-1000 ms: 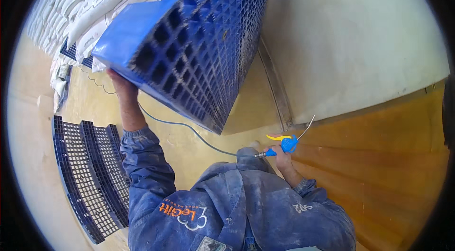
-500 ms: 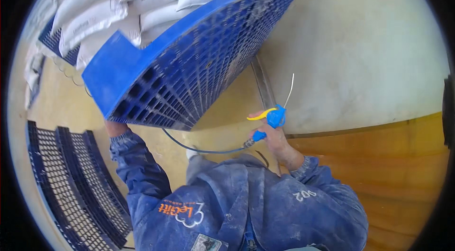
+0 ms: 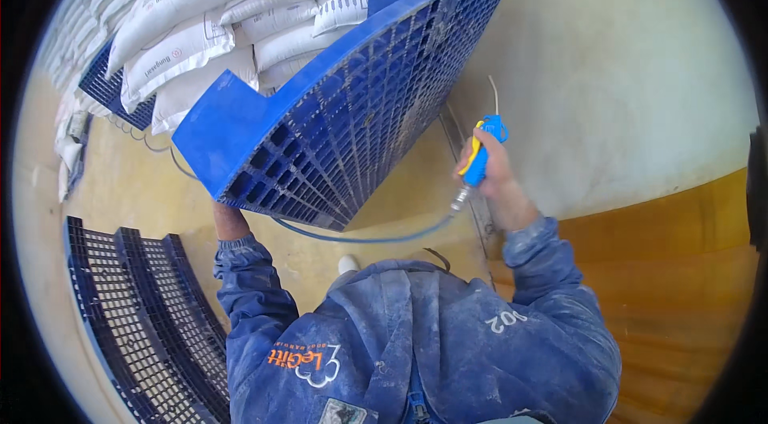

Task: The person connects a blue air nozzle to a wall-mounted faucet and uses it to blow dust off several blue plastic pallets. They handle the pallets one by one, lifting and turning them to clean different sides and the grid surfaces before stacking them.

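My right hand (image 3: 498, 172) is wrapped round a blue air blow gun (image 3: 494, 130), its fingers over the yellow lever. The gun's thin metal nozzle points away from me, toward the pale wall. A dark blue hose (image 3: 384, 239) runs from the metal coupling at the gun's base and passes behind the near edge of a blue plastic pallet (image 3: 352, 116). The pallet is tipped up, its dusty grid face turned toward my right hand. At its near left corner my left hand (image 3: 230, 220) grips the edge; most of the fingers are hidden behind it.
White filled sacks (image 3: 180, 56) are stacked behind the tipped pallet, on another blue pallet (image 3: 120, 88). A dark blue slatted pallet (image 3: 144, 296) lies at the left. A pale wall (image 3: 624, 80) rises at the right, above a shiny orange-brown surface (image 3: 640, 280). Coiled hose (image 3: 156, 144) lies on the yellowish floor.
My right hand has moved up and outward, turning the blow gun more upright, and its fingers now cover the yellow lever. My left hand stays at the pallet's corner. The view has shifted slightly.
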`<control>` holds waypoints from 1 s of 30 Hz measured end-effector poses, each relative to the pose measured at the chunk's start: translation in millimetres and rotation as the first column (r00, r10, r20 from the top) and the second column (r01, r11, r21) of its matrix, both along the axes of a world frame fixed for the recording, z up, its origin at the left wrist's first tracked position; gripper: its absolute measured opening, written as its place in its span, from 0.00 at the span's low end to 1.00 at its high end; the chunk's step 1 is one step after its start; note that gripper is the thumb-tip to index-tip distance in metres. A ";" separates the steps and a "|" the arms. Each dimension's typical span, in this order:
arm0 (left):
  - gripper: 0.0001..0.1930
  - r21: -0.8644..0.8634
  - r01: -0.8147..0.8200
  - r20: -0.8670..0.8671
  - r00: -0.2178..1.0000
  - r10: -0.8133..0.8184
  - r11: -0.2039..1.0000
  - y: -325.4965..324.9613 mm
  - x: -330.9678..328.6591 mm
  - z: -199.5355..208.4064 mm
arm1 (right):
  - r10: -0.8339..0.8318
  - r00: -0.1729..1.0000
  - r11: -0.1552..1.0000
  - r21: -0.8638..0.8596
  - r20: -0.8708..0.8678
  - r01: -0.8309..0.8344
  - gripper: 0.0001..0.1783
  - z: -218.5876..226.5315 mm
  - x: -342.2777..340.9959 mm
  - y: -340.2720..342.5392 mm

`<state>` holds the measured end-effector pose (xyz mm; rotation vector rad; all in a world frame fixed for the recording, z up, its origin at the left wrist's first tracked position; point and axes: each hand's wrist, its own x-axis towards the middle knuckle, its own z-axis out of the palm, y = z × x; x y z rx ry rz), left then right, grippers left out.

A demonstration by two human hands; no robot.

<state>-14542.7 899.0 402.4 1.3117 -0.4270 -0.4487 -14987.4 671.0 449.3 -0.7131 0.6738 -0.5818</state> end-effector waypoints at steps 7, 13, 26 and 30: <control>0.27 0.163 -0.099 0.088 0.992 0.086 0.982 9.6 -31.0 -19.8 | 0.392 0.876 0.874 -0.182 -0.282 -0.450 0.17 37.6 -41.3 16.2; 0.25 0.447 -0.230 0.344 0.936 0.071 0.864 20.7 -30.4 -68.5 | 0.554 0.768 0.768 -0.157 -0.322 -0.621 0.13 19.5 0.9 43.7; 0.26 1.000 -0.009 0.002 0.644 -0.765 -0.005 143.8 -214.6 -107.6 | 0.627 0.717 0.665 -0.270 -0.305 -0.696 0.14 18.6 -6.5 25.2; 0.29 0.999 0.011 0.023 0.753 -0.658 0.047 132.0 -248.4 -64.9 | 0.574 0.743 0.697 -0.272 -0.344 -0.664 0.14 30.9 -3.8 32.5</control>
